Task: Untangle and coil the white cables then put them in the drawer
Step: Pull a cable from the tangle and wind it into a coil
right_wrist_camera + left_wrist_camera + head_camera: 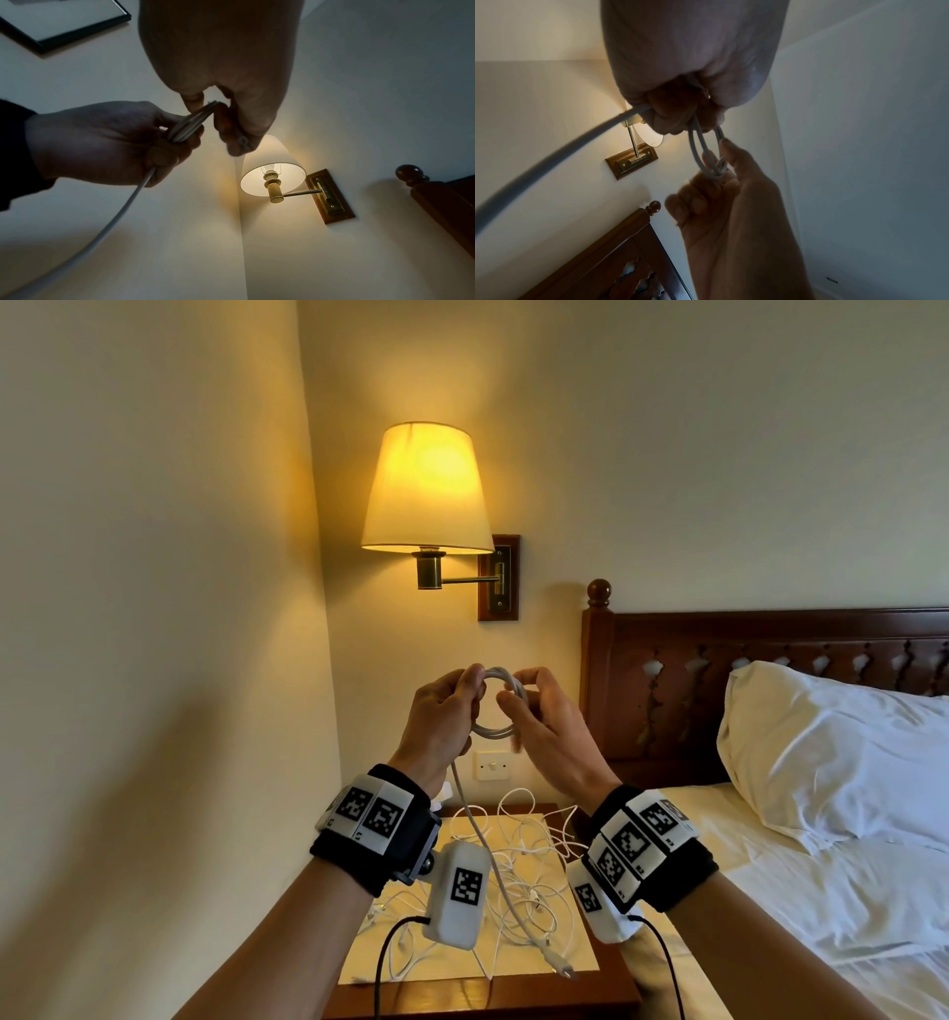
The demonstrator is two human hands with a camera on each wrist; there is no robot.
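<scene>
Both hands [441, 716] [544, 726] pinch one coiled white cable [495, 706] — raised.

Both forearms reach forward and upward, wrists raised side by side and close together, each wrapped in a black band. The left hand [441, 716] has its fingers curled into a loose fist, knuckles up, thumb closed over the top, gripping a white cable coil [495, 706]. The right hand [547, 726] faces it, its thumb and forefinger pinching the coil's far side, the remaining fingers [693, 205] loosely bent below.
</scene>
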